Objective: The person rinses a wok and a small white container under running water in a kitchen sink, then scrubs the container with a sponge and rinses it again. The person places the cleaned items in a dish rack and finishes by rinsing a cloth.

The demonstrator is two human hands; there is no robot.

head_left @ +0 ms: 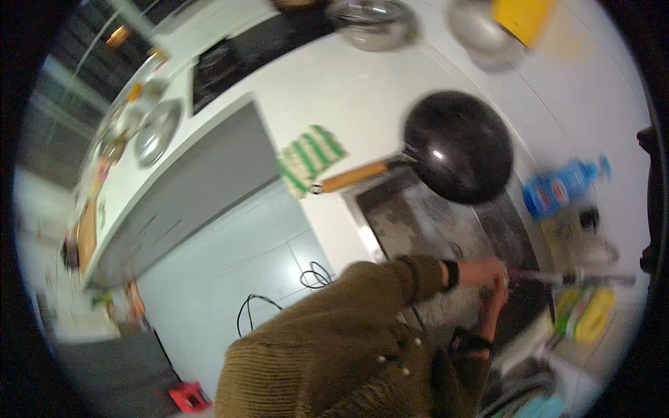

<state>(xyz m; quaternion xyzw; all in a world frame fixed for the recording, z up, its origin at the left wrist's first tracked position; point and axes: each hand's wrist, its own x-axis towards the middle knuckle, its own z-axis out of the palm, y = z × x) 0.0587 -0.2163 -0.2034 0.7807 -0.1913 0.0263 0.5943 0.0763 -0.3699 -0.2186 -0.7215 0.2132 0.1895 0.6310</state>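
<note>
My left hand [483, 271] and my right hand [496, 303] meet over the sink basin [444, 308], close to the end of the faucet [569, 278]. Both are blurred, and whether anything lies between the fingers cannot be made out. Dark bands circle both wrists, below brown knit sleeves. A black wok [460, 149] rests across the sink's corner and the counter. Its wooden handle [355, 176] reaches toward the counter's front edge, beside a green-and-white striped cloth [312, 157].
Behind the sink stand a blue pump bottle [559, 188] and green and yellow sponges [584, 314]. A lidded glass pot [373, 26] and metal bowl [486, 31] sit farther along the counter [355, 94], near a black stove [225, 65]. Black cable [315, 275] loops on the floor.
</note>
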